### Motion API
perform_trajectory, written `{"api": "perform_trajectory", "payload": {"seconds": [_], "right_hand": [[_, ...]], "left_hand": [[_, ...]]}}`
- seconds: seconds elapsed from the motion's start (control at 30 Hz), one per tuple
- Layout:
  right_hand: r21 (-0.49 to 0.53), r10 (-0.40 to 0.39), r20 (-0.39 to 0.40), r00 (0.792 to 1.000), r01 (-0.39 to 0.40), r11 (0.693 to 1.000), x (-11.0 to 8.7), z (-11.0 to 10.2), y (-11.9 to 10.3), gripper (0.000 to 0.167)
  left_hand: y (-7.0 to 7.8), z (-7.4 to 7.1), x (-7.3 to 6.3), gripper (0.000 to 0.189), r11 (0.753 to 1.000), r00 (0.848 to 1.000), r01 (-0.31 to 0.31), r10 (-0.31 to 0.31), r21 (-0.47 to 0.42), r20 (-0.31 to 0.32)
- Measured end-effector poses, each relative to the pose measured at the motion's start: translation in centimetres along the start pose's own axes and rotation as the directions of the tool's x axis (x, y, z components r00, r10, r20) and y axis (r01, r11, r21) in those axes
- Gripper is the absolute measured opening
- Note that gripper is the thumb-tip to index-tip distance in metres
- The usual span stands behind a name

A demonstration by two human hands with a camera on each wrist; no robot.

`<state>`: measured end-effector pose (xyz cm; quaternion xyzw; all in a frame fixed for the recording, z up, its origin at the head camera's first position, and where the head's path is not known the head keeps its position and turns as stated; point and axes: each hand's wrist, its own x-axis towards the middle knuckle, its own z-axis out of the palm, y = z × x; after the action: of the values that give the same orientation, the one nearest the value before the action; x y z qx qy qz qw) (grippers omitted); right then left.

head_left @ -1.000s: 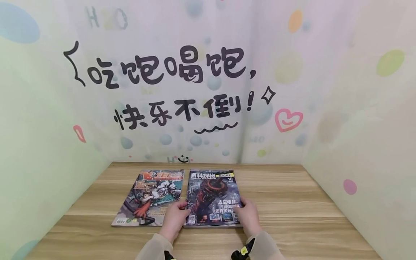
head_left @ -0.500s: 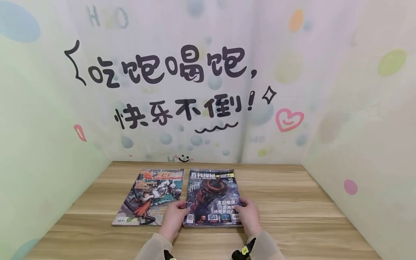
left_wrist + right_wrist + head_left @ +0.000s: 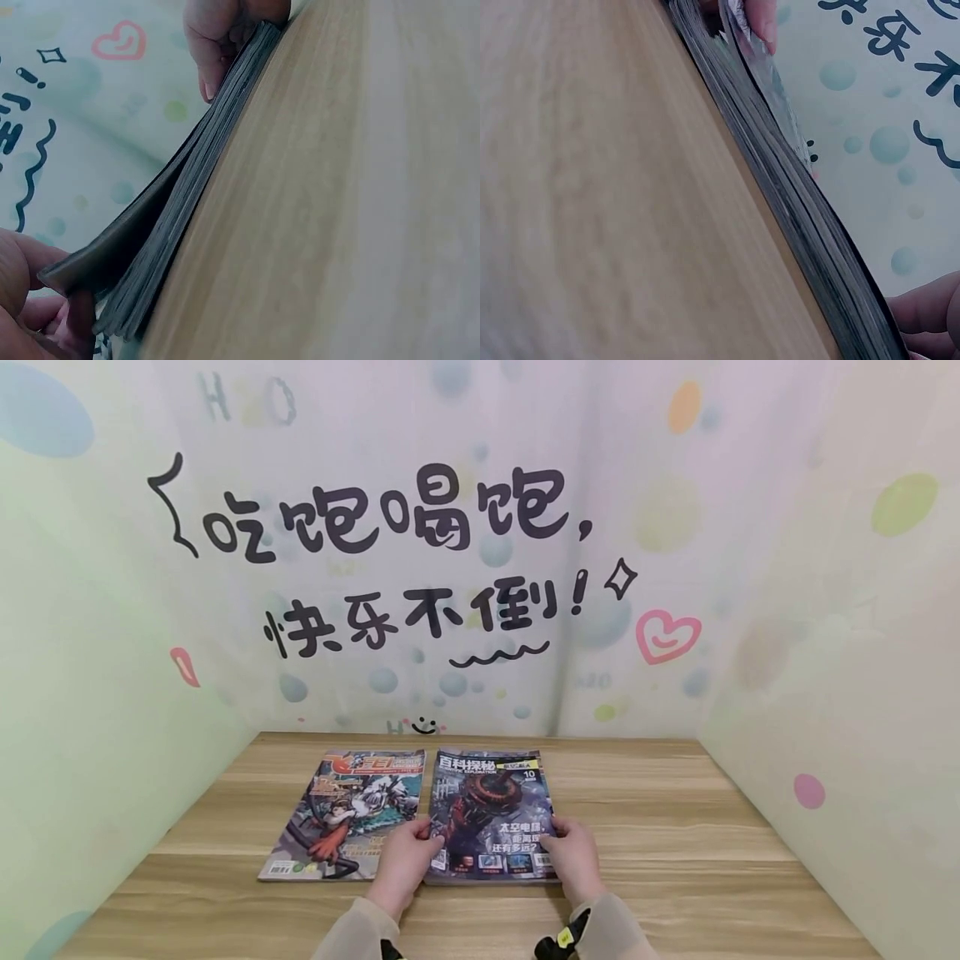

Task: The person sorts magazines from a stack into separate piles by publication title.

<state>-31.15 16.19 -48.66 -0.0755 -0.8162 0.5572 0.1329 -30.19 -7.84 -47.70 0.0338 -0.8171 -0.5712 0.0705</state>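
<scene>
In the head view, a dark science magazine (image 3: 483, 793) with a red ring-shaped machine on its cover lies on the wooden table. My left hand (image 3: 403, 860) pinches its near left side, thumb on the cover. The left wrist view shows the upper pages (image 3: 86, 266) lifted in that grip, with a gap above the remaining page stack (image 3: 176, 217). At the near right side, my right hand (image 3: 573, 860) holds the magazine, thumb over the cover. A second magazine (image 3: 352, 810), colourful with an orange title, lies flat just left of it, beside my left hand.
The wooden table (image 3: 675, 860) meets a pale printed back wall (image 3: 480, 693) with black lettering, and pale side walls (image 3: 817, 693) close in on both sides. Light sleeves (image 3: 356, 931) and dark wrist straps (image 3: 562, 939) show at the front.
My left thumb has shifted slightly right and inward, and the cover's left part has risen and bent a little. My right hand stays nearly where it was; the other magazine has not moved.
</scene>
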Motion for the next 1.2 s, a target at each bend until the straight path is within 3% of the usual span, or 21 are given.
{"api": "perform_trajectory", "payload": {"seconds": [0.13, 0.27, 0.43, 0.6, 0.8, 1.0, 1.2], "right_hand": [[-0.012, -0.005, -0.009, 1.0, 0.005, 1.0, 0.0, 0.1, 0.1, 0.042], [-0.018, -0.003, -0.01, 1.0, 0.003, 1.0, 0.0, 0.1, 0.0, 0.042], [-0.02, 0.011, -0.007, 1.0, -0.011, 1.0, 0.1, 0.1, 0.0, 0.041], [-0.001, 0.022, -0.007, 1.0, -0.022, 1.0, 0.0, -0.1, -0.2, 0.041], [0.02, 0.029, -0.003, 1.0, -0.029, 0.999, -0.2, -0.3, -0.7, 0.042], [0.031, 0.056, 0.011, 0.998, -0.056, 0.998, -0.2, -0.2, -0.8, 0.045], [-0.028, 0.055, 0.026, 0.998, -0.054, 0.998, -0.2, -0.6, -1.1, 0.048]], "left_hand": [[0.2, 0.0, 0.0, 0.049, 1.0, 1.0, 0.005, -0.005, 0.004, 0.024], [0.0, 0.0, -0.1, 0.054, 0.99, 0.995, 0.046, -0.034, -0.13, 0.096], [-0.1, -0.1, -0.1, 0.057, 0.949, 0.982, 0.119, -0.07, -0.291, 0.173], [-0.5, -0.4, 0.0, 0.056, 0.911, 0.969, 0.167, -0.082, -0.376, 0.232], [-0.5, -0.5, 0.0, 0.057, 0.881, 0.965, 0.193, -0.091, -0.432, 0.247], [-0.6, -0.4, 0.0, 0.057, 0.87, 0.967, 0.194, -0.093, -0.453, 0.236], [-0.4, -0.5, -0.1, 0.057, 0.896, 0.971, 0.161, -0.07, -0.414, 0.227]]}}
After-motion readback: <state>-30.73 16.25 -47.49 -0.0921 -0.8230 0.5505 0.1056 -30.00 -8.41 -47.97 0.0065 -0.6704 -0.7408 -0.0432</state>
